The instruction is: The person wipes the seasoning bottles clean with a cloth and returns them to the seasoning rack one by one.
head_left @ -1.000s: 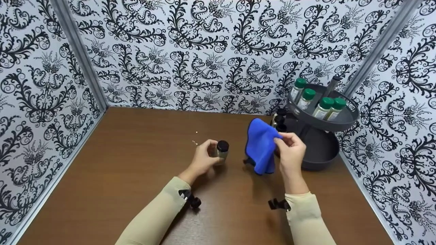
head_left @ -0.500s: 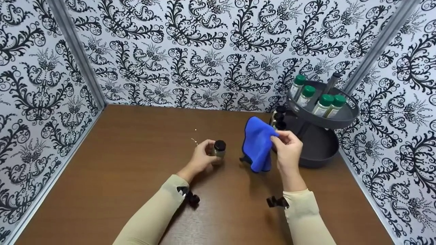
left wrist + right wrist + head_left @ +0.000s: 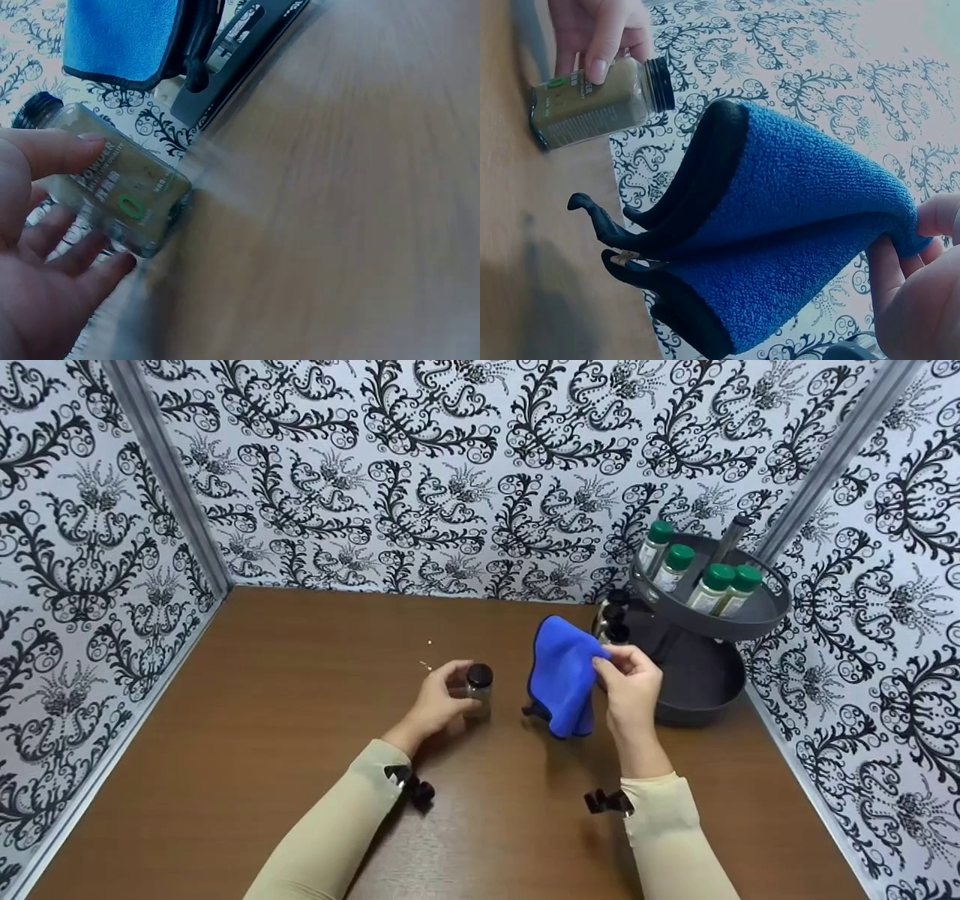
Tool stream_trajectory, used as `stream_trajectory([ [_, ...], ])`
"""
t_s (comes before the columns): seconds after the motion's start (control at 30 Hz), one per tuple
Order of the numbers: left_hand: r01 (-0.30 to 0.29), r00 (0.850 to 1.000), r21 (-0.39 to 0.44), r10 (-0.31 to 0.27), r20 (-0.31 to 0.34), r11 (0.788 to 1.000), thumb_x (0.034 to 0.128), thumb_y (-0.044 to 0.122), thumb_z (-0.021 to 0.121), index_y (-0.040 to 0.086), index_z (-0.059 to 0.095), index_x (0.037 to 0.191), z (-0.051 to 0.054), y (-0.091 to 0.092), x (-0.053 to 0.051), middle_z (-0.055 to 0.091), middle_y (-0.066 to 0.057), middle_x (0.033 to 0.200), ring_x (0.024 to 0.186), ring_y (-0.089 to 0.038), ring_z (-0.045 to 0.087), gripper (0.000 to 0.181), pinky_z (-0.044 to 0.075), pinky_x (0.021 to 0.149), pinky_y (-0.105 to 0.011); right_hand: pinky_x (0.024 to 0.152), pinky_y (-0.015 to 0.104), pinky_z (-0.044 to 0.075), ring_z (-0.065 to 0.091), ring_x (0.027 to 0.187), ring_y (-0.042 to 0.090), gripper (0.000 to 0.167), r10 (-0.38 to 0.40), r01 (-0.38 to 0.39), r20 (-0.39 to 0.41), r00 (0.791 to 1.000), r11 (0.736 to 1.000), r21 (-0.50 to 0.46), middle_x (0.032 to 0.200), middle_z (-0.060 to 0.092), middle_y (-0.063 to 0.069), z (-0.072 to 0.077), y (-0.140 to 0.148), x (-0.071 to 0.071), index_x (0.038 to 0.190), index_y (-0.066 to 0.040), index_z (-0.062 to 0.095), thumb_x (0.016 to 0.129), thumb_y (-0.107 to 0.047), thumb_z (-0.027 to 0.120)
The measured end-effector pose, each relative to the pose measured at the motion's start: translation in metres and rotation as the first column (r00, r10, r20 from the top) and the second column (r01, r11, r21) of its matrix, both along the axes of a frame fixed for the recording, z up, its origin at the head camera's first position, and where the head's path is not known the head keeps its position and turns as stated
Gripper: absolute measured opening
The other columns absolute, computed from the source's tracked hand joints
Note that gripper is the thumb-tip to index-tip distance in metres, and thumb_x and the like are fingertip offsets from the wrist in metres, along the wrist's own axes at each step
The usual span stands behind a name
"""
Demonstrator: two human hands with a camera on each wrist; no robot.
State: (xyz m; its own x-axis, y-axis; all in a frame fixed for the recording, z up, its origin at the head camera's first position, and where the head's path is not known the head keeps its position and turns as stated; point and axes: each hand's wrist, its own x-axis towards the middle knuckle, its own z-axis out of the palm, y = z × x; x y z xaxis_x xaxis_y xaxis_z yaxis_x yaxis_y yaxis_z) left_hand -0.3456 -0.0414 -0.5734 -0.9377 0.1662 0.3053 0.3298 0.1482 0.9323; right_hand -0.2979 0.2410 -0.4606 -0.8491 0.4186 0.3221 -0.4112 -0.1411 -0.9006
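My left hand (image 3: 439,699) grips a small glass spice jar (image 3: 124,184) of tan powder with a black lid, its thumb over the printed label. The jar (image 3: 480,690) stands upright at the tabletop; whether its base touches the wood I cannot tell. To the right, my right hand (image 3: 634,686) pinches one corner of a blue cloth (image 3: 562,679) with black edging. The folded cloth (image 3: 802,202) hangs down in loose folds, with a black loop (image 3: 592,214) at its lower end, apart from the jar.
A dark grey two-tier round rack (image 3: 705,690) stands at the back right. Several green-capped jars (image 3: 679,559) sit on its upper tier, and black-lidded jars (image 3: 615,619) are at its lower left. Small pale crumbs (image 3: 426,665) lie on the brown table (image 3: 300,697). Patterned walls surround it.
Both hands shift slightly left in the head view, along with a small camera movement. The jar and the cloth stay held as before.
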Motion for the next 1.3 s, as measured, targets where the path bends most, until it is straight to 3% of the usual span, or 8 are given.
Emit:
stream_trajectory([
  [0.1, -0.149, 0.987, -0.124, 0.141, -0.07, 0.981, 0.0677, 0.014, 0.098, 0.005, 0.062, 0.141, 0.009, 0.007, 0.007, 0.072, -0.014, 0.127, 0.119, -0.03, 0.068, 0.083, 0.054, 0.107, -0.045, 0.055, 0.02, 0.054, 0.064, 0.063, 0.007, 0.023, 0.006, -0.006, -0.001, 1.0, 1.0, -0.01, 0.073, 0.072, -0.002, 0.002, 0.001, 0.0, 0.089, 0.001, 0.077, 0.08, 0.021, 0.069],
  [0.23, -0.325, 0.945, -0.246, 0.307, -0.111, 0.913, 0.0597, 0.032, 0.104, 0.006, 0.059, 0.136, 0.009, 0.029, 0.016, 0.066, -0.016, 0.124, 0.118, -0.035, 0.062, 0.092, 0.05, 0.105, -0.051, 0.056, 0.02, 0.056, 0.065, 0.065, 0.007, 0.025, 0.021, -0.021, 0.001, 1.0, 1.0, -0.023, 0.074, 0.073, -0.001, 0.002, -0.001, 0.0, 0.088, -0.001, 0.077, 0.08, 0.022, 0.069],
  [0.43, -0.476, 0.876, -0.217, 0.481, -0.033, 0.852, 0.0608, 0.018, 0.102, 0.008, 0.055, 0.123, 0.003, 0.052, 0.019, 0.061, -0.017, 0.117, 0.112, -0.039, 0.061, 0.078, 0.049, 0.101, -0.051, 0.056, 0.021, 0.057, 0.064, 0.064, 0.008, 0.025, 0.043, -0.043, 0.021, 0.999, 0.999, -0.016, 0.073, 0.071, -0.001, 0.0, -0.003, 0.001, 0.087, -0.001, 0.076, 0.081, 0.022, 0.068],
  [0.53, -0.502, 0.859, -0.202, 0.512, -0.003, 0.841, 0.0613, 0.013, 0.1, 0.008, 0.056, 0.119, 0.002, 0.05, 0.019, 0.063, -0.016, 0.116, 0.111, -0.038, 0.063, 0.073, 0.05, 0.101, -0.051, 0.055, 0.021, 0.056, 0.064, 0.063, 0.008, 0.024, 0.043, -0.043, 0.017, 0.999, 0.999, -0.006, 0.073, 0.071, -0.001, -0.001, -0.005, 0.001, 0.088, -0.001, 0.076, 0.081, 0.021, 0.069],
  [0.7, -0.42, 0.903, -0.2, 0.429, 0.001, 0.885, 0.0642, 0.006, 0.091, 0.005, 0.064, 0.118, 0.001, 0.038, 0.015, 0.071, -0.016, 0.115, 0.111, -0.037, 0.065, 0.06, 0.052, 0.101, -0.049, 0.054, 0.021, 0.055, 0.063, 0.061, 0.008, 0.023, 0.033, -0.033, 0.012, 0.999, 0.999, 0.0, 0.071, 0.07, -0.001, -0.001, -0.007, 0.002, 0.087, 0.0, 0.075, 0.08, 0.021, 0.069],
  [0.9, -0.151, 0.988, -0.133, 0.146, -0.04, 0.98, 0.068, -0.009, 0.076, 0.001, 0.071, 0.121, -0.002, 0.013, 0.005, 0.076, -0.017, 0.114, 0.107, -0.03, 0.069, 0.054, 0.055, 0.097, -0.041, 0.059, 0.02, 0.055, 0.063, 0.065, 0.008, 0.023, 0.054, -0.054, 0.004, 0.999, 0.999, 0.01, 0.074, 0.071, -0.001, -0.004, -0.011, 0.002, 0.088, 0.003, 0.076, 0.079, 0.023, 0.068],
  [1.07, -0.018, 1.0, -0.105, 0.016, -0.022, 0.994, 0.0705, -0.01, 0.075, 0.0, 0.07, 0.124, -0.004, 0.001, 0.0, 0.075, -0.016, 0.117, 0.109, -0.026, 0.068, 0.055, 0.054, 0.099, -0.038, 0.062, 0.019, 0.055, 0.064, 0.067, 0.008, 0.022, 0.067, -0.067, 0.011, 0.998, 0.997, 0.025, 0.075, 0.071, -0.001, -0.007, -0.015, 0.002, 0.089, 0.005, 0.075, 0.079, 0.023, 0.068],
  [1.3, -0.02, 0.999, -0.055, 0.022, 0.025, 0.998, 0.068, -0.005, 0.088, 0.001, 0.073, 0.115, -0.008, 0.004, 0.0, 0.076, -0.013, 0.107, 0.097, -0.019, 0.067, 0.05, 0.054, 0.091, -0.031, 0.061, 0.019, 0.057, 0.065, 0.068, 0.008, 0.021, 0.082, -0.084, 0.03, 0.996, 0.996, 0.036, 0.075, 0.072, -0.001, -0.01, -0.02, 0.002, 0.09, 0.006, 0.075, 0.08, 0.022, 0.068],
])
